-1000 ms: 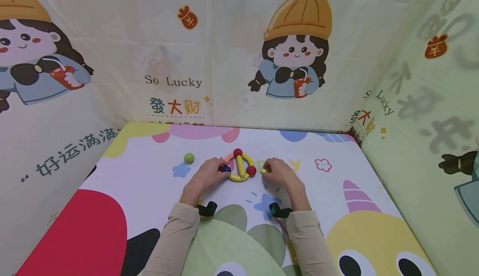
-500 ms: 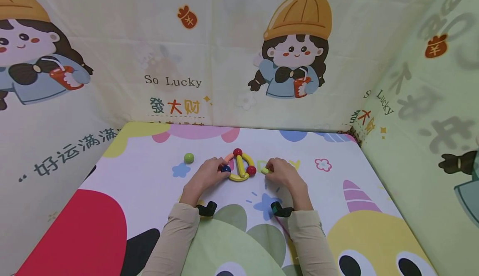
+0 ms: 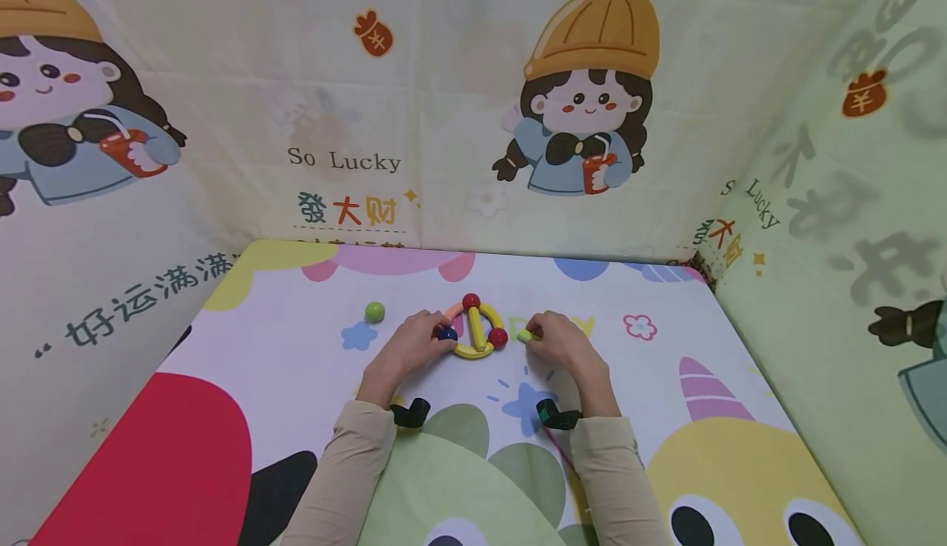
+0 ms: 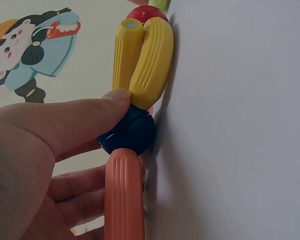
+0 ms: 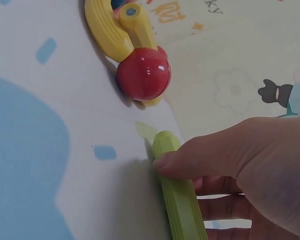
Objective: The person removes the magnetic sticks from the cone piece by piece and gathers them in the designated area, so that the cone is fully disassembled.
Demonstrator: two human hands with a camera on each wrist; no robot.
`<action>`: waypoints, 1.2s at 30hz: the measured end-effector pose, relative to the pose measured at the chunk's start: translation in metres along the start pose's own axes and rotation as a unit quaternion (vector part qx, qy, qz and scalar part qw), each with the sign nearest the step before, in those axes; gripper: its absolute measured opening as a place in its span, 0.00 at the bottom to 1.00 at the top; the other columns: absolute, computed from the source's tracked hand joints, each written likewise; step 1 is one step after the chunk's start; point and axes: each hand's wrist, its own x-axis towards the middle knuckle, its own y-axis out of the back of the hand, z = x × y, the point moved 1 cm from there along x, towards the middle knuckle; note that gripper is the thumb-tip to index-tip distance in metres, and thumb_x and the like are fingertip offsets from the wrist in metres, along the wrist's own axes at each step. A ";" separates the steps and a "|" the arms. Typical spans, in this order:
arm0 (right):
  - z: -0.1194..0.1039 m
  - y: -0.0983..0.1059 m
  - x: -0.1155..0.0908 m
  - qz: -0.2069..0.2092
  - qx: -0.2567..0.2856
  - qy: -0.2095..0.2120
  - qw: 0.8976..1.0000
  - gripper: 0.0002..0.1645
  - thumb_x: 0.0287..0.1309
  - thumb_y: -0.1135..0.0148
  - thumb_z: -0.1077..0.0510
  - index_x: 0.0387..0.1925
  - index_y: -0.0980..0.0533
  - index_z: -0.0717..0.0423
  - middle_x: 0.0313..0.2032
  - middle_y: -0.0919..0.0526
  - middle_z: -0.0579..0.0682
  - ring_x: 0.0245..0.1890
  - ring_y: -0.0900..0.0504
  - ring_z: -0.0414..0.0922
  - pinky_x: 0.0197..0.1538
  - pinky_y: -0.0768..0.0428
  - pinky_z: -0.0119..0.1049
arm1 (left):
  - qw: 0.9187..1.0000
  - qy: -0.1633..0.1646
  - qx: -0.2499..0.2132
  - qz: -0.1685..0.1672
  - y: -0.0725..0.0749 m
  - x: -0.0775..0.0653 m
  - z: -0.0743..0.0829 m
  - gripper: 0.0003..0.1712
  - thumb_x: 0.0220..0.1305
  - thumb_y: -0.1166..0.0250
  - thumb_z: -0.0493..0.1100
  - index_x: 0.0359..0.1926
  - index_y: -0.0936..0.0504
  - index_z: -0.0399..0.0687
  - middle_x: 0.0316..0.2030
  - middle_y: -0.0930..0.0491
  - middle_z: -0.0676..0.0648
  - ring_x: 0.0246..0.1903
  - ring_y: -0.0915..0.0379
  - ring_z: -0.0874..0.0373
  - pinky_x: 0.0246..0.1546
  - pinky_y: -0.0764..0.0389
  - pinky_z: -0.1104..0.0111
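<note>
My left hand [image 3: 410, 342] pinches the dark blue ball [image 4: 130, 132] of a ring of magnetic building pieces, the thumb tip lying where the ball meets a curved yellow stick [image 4: 154, 65]. A salmon stick [image 4: 124, 195] joins the ball's other side. Two red balls, one at the back [image 3: 471, 302] and one at the right [image 5: 144, 74], link the curved pieces. From the back ball a straight yellow stick [image 3: 476, 328] slants toward the front, its metal tip showing. To the right, apart from the ring, my right hand [image 3: 565, 344] holds a light green stick [image 5: 179, 200] between thumb and fingers.
A loose green ball [image 3: 375, 312] lies on the printed tabletop [image 3: 296, 365], left of the ring and beyond my left hand. Printed cloth walls [image 3: 444, 102] rise behind the table and on its sides. Dark wrist mounts [image 3: 411, 413] stick out at both cuffs.
My right hand has shifted slightly right, away from the ring, with the light green stick, and more of the stick's end shows. The left hand and the ring stay in place.
</note>
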 end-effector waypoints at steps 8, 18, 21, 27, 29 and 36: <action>0.001 0.003 0.002 0.004 0.001 -0.002 1.000 0.20 0.62 0.34 0.56 0.54 0.20 0.59 0.51 0.16 0.57 0.52 0.20 0.52 0.63 0.23 0.50 | 1.000 0.007 0.010 0.000 0.001 0.001 0.000 0.24 0.65 0.31 0.51 0.59 0.20 0.48 0.51 0.21 0.42 0.46 0.28 0.51 0.57 0.22 0.56; 0.000 0.003 0.011 0.020 -0.002 0.019 1.000 0.18 0.63 0.35 0.59 0.53 0.20 0.61 0.48 0.16 0.57 0.50 0.19 0.52 0.61 0.22 0.49 | 1.000 0.010 0.005 -0.005 0.002 0.000 0.002 0.24 0.65 0.31 0.50 0.59 0.20 0.47 0.48 0.19 0.43 0.43 0.28 0.53 0.55 0.21 0.58; -0.002 0.002 0.016 0.023 -0.013 0.024 0.999 0.17 0.63 0.35 0.60 0.53 0.20 0.61 0.48 0.16 0.56 0.50 0.19 0.52 0.61 0.22 0.49 | 1.000 0.011 0.005 -0.004 0.002 0.000 0.002 0.23 0.65 0.31 0.50 0.58 0.19 0.47 0.47 0.20 0.44 0.43 0.28 0.53 0.53 0.21 0.58; -0.005 0.002 0.028 0.040 -0.035 0.033 0.998 0.16 0.63 0.34 0.59 0.52 0.19 0.59 0.47 0.17 0.55 0.50 0.20 0.52 0.60 0.22 0.49 | 1.000 0.018 0.001 -0.003 0.001 0.000 0.001 0.23 0.65 0.31 0.50 0.58 0.20 0.48 0.45 0.21 0.45 0.42 0.28 0.53 0.52 0.21 0.59; -0.004 0.000 0.034 0.050 -0.052 0.040 0.997 0.15 0.64 0.34 0.59 0.51 0.19 0.58 0.47 0.17 0.55 0.50 0.19 0.52 0.59 0.22 0.50 | 1.000 0.015 -0.002 -0.003 0.000 0.000 0.001 0.23 0.65 0.31 0.50 0.58 0.20 0.47 0.45 0.21 0.45 0.42 0.28 0.53 0.52 0.20 0.59; 0.000 0.000 0.053 0.090 -0.107 0.057 0.989 0.12 0.64 0.36 0.61 0.49 0.17 0.56 0.46 0.15 0.55 0.49 0.20 0.54 0.56 0.22 0.54 | 1.000 0.007 -0.003 -0.002 -0.002 0.001 0.000 0.23 0.65 0.31 0.50 0.58 0.20 0.47 0.45 0.20 0.45 0.42 0.27 0.54 0.53 0.20 0.59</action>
